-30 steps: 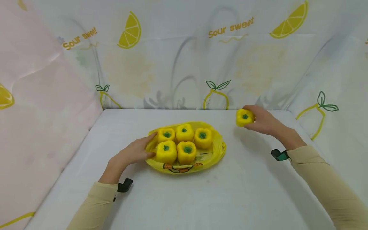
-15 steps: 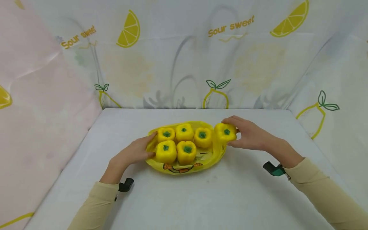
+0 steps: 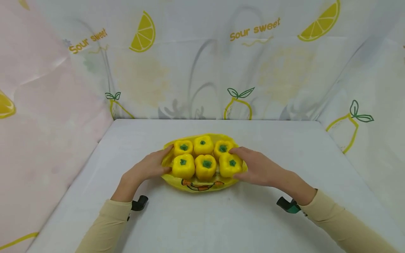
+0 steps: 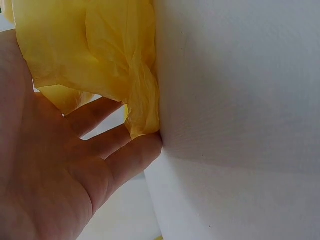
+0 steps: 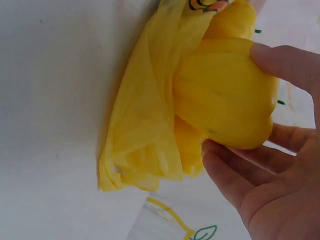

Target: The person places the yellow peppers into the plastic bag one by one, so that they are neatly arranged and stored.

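A yellow plastic bag (image 3: 202,187), its mouth spread wide, lies on the white table and holds several yellow bell peppers with green stems. My right hand (image 3: 262,168) grips the front-right bell pepper (image 3: 229,165) between thumb and fingers. Seen from the right wrist, that bell pepper (image 5: 225,95) is tilted, partly behind the bag's rim (image 5: 145,115). At the bag's left end my left hand (image 3: 147,167) rests with spread fingers. In the left wrist view, the left hand's fingers (image 4: 132,157) touch the crumpled bag edge (image 4: 142,95); no pepper is in that hand.
The white table (image 3: 202,225) reaches to a printed cloth backdrop (image 3: 190,70) with lemon drawings. Cloth side walls stand at left and right. A dark wrist camera mount (image 3: 139,203) sits on the left wrist, another mount (image 3: 288,205) on the right.
From the back right, my right hand has brought a yellow bell pepper leftward and down into the front-right of the bag. My left hand has stayed at the bag's left end.
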The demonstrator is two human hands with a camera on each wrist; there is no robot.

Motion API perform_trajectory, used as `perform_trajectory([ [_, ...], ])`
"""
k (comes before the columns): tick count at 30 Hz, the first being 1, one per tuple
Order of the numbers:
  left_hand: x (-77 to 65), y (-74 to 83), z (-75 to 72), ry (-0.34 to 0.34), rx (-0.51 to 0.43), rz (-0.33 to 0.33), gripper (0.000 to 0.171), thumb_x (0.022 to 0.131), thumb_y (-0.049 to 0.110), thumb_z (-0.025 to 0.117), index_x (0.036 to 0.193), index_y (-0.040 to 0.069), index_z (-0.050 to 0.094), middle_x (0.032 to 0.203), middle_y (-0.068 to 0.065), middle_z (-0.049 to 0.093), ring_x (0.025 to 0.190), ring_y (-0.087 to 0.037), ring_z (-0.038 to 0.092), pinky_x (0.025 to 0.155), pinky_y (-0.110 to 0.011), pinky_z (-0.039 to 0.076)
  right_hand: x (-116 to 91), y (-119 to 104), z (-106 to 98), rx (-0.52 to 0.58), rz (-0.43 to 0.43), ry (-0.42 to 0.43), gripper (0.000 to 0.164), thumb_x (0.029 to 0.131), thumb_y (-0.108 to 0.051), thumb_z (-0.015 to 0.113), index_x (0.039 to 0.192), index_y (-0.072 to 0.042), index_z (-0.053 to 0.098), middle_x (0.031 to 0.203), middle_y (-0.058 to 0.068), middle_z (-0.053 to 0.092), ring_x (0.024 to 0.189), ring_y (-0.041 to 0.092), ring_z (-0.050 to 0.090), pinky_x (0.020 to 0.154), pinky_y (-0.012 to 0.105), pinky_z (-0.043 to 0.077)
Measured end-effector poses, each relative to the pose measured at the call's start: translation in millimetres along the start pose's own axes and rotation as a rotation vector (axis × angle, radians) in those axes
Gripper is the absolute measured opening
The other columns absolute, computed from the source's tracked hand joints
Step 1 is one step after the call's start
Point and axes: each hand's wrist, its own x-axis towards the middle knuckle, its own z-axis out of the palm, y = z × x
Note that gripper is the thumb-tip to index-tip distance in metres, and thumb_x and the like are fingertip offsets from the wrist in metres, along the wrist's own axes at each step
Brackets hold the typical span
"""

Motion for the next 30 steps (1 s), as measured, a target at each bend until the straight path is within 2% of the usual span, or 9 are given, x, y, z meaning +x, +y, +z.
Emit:
perform_trajectory([
  [5,-1.0,0.6,0.7,0.000,-0.007,-0.012,0.085,0.089,0.026,0.061,0.161,0.014,0.016,0.159,-0.017,0.036,0.146,-0.040,0.035,0.118,-0.060,0.030,0,-2,15,-0.012,-0.052,0.088,0.069,0.083,-0.034,0.079,0.141,-0.010,0.051,0.135,0.006,0.052,0.113,0.021,0.060,0.099,0.039,0.055],
  [10,-1.4,0.8,0.5,-0.002,-0.010,-0.005,0.086,0.088,0.025,0.061,0.161,0.013,0.016,0.160,-0.017,0.035,0.147,-0.040,0.034,0.119,-0.060,0.029,-1,-4,25,-0.032,-0.029,0.102,0.069,0.085,-0.037,0.077,0.143,-0.012,0.048,0.135,0.008,0.055,0.107,0.022,0.064,0.095,0.041,0.057],
  [16,0.5,0.2,0.5,0.010,-0.014,0.011,0.087,0.088,0.029,0.062,0.160,0.012,0.016,0.160,-0.016,0.035,0.147,-0.039,0.035,0.119,-0.059,0.030,0,-8,32,-0.098,-0.049,0.176,0.059,0.086,-0.034,0.076,0.136,-0.013,0.054,0.129,0.008,0.058,0.102,0.022,0.064,0.090,0.039,0.058],
  [25,0.1,0.8,-1.3,0.013,-0.065,0.005,0.095,0.083,0.026,0.063,0.162,0.021,0.009,0.162,-0.012,0.032,0.146,-0.036,0.036,0.118,-0.060,0.031,2,-11,40,-0.221,-0.073,0.268,0.056,0.084,-0.038,0.078,0.133,-0.018,0.058,0.124,0.008,0.059,0.088,0.018,0.063,0.075,0.033,0.060],
  [30,-2.9,-2.7,-1.8,0.014,-0.081,-0.003,0.093,0.085,0.029,0.062,0.161,0.023,0.010,0.163,-0.012,0.030,0.148,-0.036,0.034,0.118,-0.060,0.029,0,-11,41,-0.232,-0.094,0.290,0.059,0.083,-0.041,0.078,0.134,-0.019,0.058,0.126,0.010,0.059,0.092,0.022,0.065,0.076,0.037,0.060],
])
